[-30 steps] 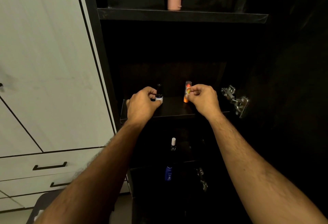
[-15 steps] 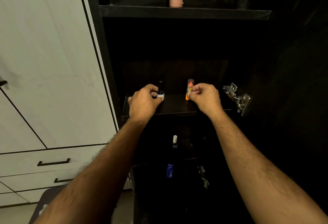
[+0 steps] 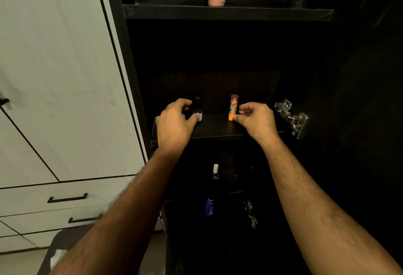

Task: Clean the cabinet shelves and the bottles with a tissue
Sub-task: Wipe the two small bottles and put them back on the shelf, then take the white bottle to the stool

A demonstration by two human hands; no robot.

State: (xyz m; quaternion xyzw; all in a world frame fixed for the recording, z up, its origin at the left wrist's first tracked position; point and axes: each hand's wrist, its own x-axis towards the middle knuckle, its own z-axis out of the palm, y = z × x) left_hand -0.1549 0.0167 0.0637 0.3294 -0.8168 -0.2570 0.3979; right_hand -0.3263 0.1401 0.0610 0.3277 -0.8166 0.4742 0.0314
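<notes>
Mid-frame on the dark shelf (image 3: 216,129) stand two upright bottles — a small dark bottle (image 3: 198,109) pinched by the left hand (image 3: 174,122), an orange clear-capped tube (image 3: 233,107) pinched by the right hand (image 3: 255,119).

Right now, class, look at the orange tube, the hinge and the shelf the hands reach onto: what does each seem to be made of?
Orange tube: probably plastic, with a see-through cap and a glossy printed body.
Hinge: metal, silvery and shiny, with bright glints and screw heads.
Shelf: likely laminated board, dark with a dull sheen and a square front edge; the dim light leaves this open.
</notes>
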